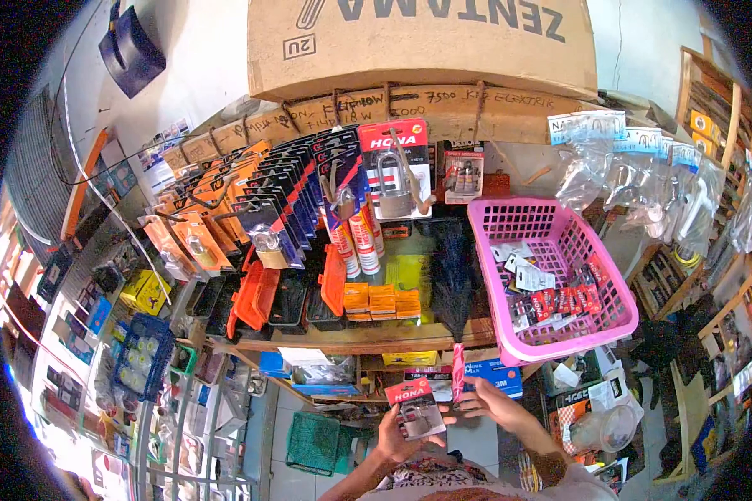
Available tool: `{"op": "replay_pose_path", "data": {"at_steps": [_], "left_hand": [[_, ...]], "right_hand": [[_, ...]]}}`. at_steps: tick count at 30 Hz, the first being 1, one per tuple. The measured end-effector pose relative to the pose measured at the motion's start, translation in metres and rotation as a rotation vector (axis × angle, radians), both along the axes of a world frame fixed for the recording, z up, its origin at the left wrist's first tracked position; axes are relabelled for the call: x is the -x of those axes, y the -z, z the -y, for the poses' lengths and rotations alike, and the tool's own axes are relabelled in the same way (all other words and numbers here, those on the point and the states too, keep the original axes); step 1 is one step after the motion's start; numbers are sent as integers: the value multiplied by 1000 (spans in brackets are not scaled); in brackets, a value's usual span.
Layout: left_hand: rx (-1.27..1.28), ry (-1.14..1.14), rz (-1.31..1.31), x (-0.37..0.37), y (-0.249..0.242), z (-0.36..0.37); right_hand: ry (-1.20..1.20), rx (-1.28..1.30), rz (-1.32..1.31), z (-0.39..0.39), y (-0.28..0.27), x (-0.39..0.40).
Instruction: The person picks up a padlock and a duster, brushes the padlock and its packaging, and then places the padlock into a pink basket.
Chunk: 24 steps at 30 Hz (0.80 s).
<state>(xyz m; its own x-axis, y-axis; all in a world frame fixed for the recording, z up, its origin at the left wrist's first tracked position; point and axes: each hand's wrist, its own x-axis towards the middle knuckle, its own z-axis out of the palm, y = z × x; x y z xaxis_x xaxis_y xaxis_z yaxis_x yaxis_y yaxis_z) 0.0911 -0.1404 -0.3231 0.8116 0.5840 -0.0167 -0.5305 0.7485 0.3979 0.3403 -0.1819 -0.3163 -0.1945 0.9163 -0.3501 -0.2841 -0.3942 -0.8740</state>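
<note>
A carded padlock pack (417, 412) with a red and black HONA header is in my left hand (395, 441), low in the centre of the view. The fingers of that hand wrap round the card's edge. Just to the right, my right hand (490, 403) is beside the pack with its fingers apart, near a pink strip (458, 367) that hangs below the shelf edge. Above, another HONA padlock card (395, 171) hangs on a hook. A pink basket (618, 321) on the shelf's right holds several small red and black HONA packs (560, 302).
Padlock cards (276, 200) hang in rows at the upper left. Orange boxes (382, 301) and white-and-red tubes (363, 242) stand on the wooden shelf (368, 338). A large carton (426, 50) is above. Plastic bags (643, 179) hang at right. A green basket (312, 442) is on the floor.
</note>
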Motion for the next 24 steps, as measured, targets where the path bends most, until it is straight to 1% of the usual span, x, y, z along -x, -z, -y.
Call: {"op": "replay_pose_path", "data": {"at_steps": [1, 2, 3, 7, 10, 11, 14, 15, 18, 19, 22, 23, 24], "left_hand": [[-16, 15, -15, -2, -1, -2], [-37, 28, -30, -4, -3, -4], [-23, 53, -31, -7, -4, -4], [2, 99, -31, -15, -7, 1], [-33, 122, -23, -18, -6, 6], [-10, 125, -10, -18, -3, 7], [44, 91, -26, -16, -2, 13], [46, 79, -12, -15, 0, 13], [46, 39, 7, -11, 4, 11], [41, 21, -2, -10, 3, 9], [24, -49, 34, -8, -5, 5], [31, -79, 42, -7, -8, 3], [39, -110, 51, -7, -11, 1]], "right_hand": [[-29, 43, -200, -9, 11, 0], [-59, 81, -400, -15, 11, 3], [-50, 130, -488, -18, 3, 6], [0, 130, -613, -32, 1, 13], [2, 80, -663, -44, 4, 11], [43, 84, -703, -47, 6, 13], [36, 52, -775, -56, 2, 17], [116, 119, -719, -59, -4, 20], [83, 56, -715, -66, 2, 19], [158, 33, -623, -67, 2, 22], [198, 8, -627, -59, -9, 24], [130, 37, -721, -53, -9, 20], [107, 16, -684, -49, -8, 20]]}}
